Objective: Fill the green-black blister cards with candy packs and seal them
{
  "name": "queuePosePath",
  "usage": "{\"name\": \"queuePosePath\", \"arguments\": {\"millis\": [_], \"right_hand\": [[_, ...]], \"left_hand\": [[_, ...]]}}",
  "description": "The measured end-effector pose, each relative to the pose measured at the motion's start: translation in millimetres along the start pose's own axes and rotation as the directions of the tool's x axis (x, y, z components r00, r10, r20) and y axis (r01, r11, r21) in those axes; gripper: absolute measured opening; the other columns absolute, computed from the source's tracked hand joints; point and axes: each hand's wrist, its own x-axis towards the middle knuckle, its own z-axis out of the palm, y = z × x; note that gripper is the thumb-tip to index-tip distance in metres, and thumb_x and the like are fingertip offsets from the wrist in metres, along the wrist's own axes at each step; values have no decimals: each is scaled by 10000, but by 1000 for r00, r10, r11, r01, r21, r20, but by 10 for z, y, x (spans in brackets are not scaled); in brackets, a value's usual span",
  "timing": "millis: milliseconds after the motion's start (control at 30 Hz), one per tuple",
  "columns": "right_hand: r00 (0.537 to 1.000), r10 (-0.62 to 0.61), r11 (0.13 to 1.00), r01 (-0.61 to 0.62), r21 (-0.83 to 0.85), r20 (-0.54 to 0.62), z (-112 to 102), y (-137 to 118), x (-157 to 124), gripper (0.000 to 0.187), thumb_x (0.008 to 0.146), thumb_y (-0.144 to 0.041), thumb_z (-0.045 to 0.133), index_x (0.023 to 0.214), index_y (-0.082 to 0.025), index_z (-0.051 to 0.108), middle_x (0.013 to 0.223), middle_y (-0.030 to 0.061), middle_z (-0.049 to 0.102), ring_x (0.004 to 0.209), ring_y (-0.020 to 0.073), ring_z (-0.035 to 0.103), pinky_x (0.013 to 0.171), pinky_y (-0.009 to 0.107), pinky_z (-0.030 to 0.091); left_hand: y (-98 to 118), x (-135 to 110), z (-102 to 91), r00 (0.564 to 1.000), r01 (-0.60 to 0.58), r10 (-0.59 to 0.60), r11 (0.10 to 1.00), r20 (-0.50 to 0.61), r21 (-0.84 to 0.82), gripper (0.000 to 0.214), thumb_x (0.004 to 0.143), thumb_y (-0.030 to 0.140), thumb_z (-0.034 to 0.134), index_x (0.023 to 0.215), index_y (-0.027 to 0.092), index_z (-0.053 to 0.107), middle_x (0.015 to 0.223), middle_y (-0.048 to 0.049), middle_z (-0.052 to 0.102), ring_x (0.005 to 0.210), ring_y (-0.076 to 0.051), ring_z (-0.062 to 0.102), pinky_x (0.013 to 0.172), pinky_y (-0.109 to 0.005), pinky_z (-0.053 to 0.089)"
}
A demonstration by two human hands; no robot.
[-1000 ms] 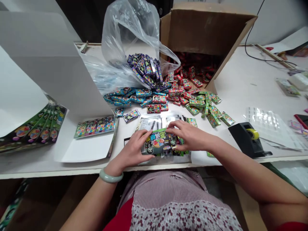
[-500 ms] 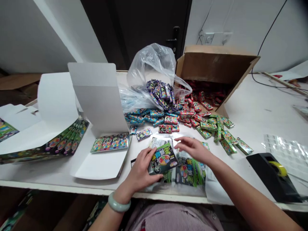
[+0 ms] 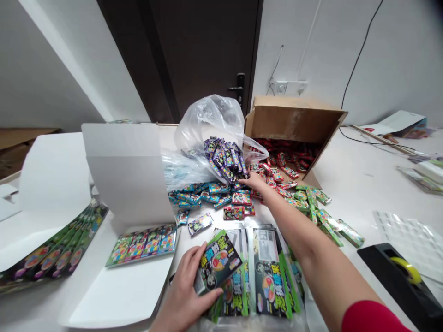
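My left hand (image 3: 190,286) is closed around a black and green candy packet (image 3: 221,260), its thumb along the lower edge and its fingers on the left side. Under it and to the right lie several similar black and green packets (image 3: 272,281) in clear plastic. My right hand (image 3: 255,181) reaches forward to the near edge of a heap of small purple candy boxes (image 3: 226,157) spilling from a clear plastic bag (image 3: 216,110). Its fingers are drawn together there; what is between them is too small to make out.
Small blue boxes (image 3: 188,198), red boxes (image 3: 242,198) and green boxes (image 3: 349,233) lie loose. A cardboard carton (image 3: 294,122) lies open behind. An open white display box (image 3: 121,293) holds a row of boxes at left. A black tape dispenser (image 3: 387,272) stands at right.
My right hand has moved forward from beside the held packet to the purple boxes. My left hand still holds the packet, now more tilted. The camera view has shifted.
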Motion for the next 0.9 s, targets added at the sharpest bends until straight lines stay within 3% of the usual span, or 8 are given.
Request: {"name": "queuePosePath", "arguments": {"millis": [100,200,333,433,533,633,733,900], "right_hand": [[997,-13,999,10,41,82,-5,142,-168,258,626,-309,767,808,-164,657,778,41,707,710,192,657,655,286,494],[991,-28,997,19,72,128,-33,228,-390,124,694,-249,698,760,-156,650,706,10,692,625,144,629,606,246,482],[994,-73,996,69,59,81,-114,215,-625,170,808,-312,605,888,-172,656,877,36,710,776,154,641,714,269,480],[986,-133,991,134,1,97,-126,100,-751,228,783,-415,650,860,-203,684,923,55,708,865,197,633,805,315,451],[978,-168,982,176,-64,124,-9,-83,-848,317,721,-504,696,810,-200,703,955,106,696,975,272,605,893,382,401],[984,-136,984,148,-99,115,181,-264,-899,380,666,-535,730,781,-175,687,1009,165,672,1089,342,544,963,439,340],[988,-93,994,100,-50,122,273,-368,-901,282,644,-419,766,743,-181,650,967,147,680,1069,338,554,944,428,354],[990,-25,988,3,154,141,31,-297,-1029,151,737,-319,639,817,-196,606,817,43,664,829,221,618,745,331,458]], "left_hand": [[-19,30,-15,1000,-4,4,1000,6,-7,854,691,319,730,1427,282,297,1310,-134,476,1199,-339,519,977,-484,482],[-4,84,-13,1000,-13,13,1000,27,-28,860,697,336,728,1433,281,287,1298,-128,479,1198,-334,513,995,-483,463],[19,119,-20,1000,-24,25,999,18,-40,836,712,380,715,1429,273,300,1289,-122,478,1194,-331,505,1001,-490,451],[47,101,-19,999,-17,18,999,35,-27,826,727,384,706,1431,280,286,1285,-118,468,1190,-325,504,991,-486,459],[91,82,11,997,-25,26,1000,69,-17,850,723,377,714,1436,290,258,1288,-117,451,1195,-319,494,997,-492,450],[129,77,45,995,-36,39,999,88,-28,858,713,372,723,1433,286,263,1292,-119,449,1205,-315,484,1008,-495,440],[134,71,39,995,-38,42,998,86,-42,831,711,377,722,1422,273,304,1283,-114,470,1200,-309,492,1008,-478,445],[77,40,-14,998,-39,40,999,48,-26,838,720,412,720,1425,259,293,1288,-117,455,1206,-312,479,1021,-480,428]]}}
